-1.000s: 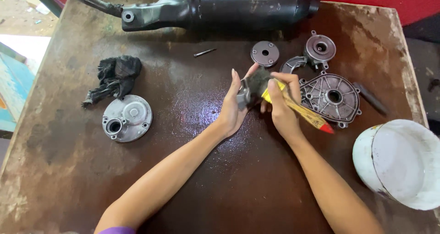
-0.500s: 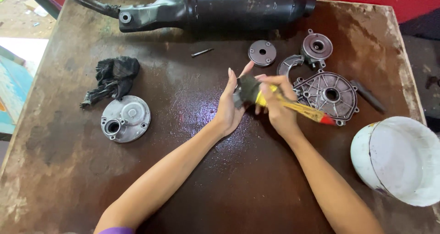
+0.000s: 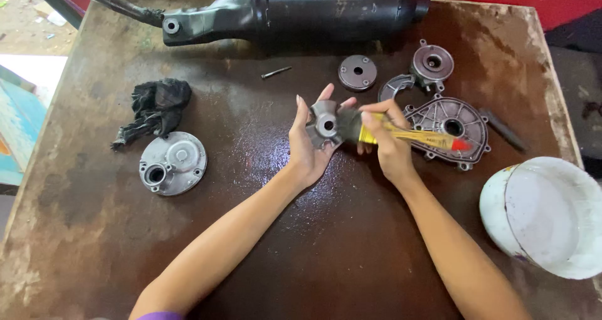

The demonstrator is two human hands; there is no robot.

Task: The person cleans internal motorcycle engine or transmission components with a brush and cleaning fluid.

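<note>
Dark, oil-stained wood forms the desk (image 3: 188, 251) on which we find the work laid out, with a red wall along the far edge. We observe the left hand (image 3: 307, 150) cupped open, fingers spread, cradling a small grey metal part (image 3: 326, 127) with a central bore; its grip is wide and supports the part from the palm side. The right hand (image 3: 385, 147) is closed around a paintbrush (image 3: 414, 136) with a yellow handle and red end. The brush's long axis runs roughly from 9 to 3 o'clock, bristle end at 9 o'clock touching the part, red tip at 3 o'clock. The part thus lies at 9 o'clock from the right hand, just beside it, and the left hand is the nearer.

At 12 o'clock lies a large black cylindrical housing (image 3: 326, 9); at 3 o'clock of the hands, a flanged cover plate (image 3: 448, 116); at 9 o'clock, a round cover (image 3: 172, 163) and a black rag (image 3: 153, 106). A white bowl (image 3: 545, 213) is cut off at the right edge.

We cannot make out the bristles, which are dark and blurred against the part, nor the part's far face.
</note>
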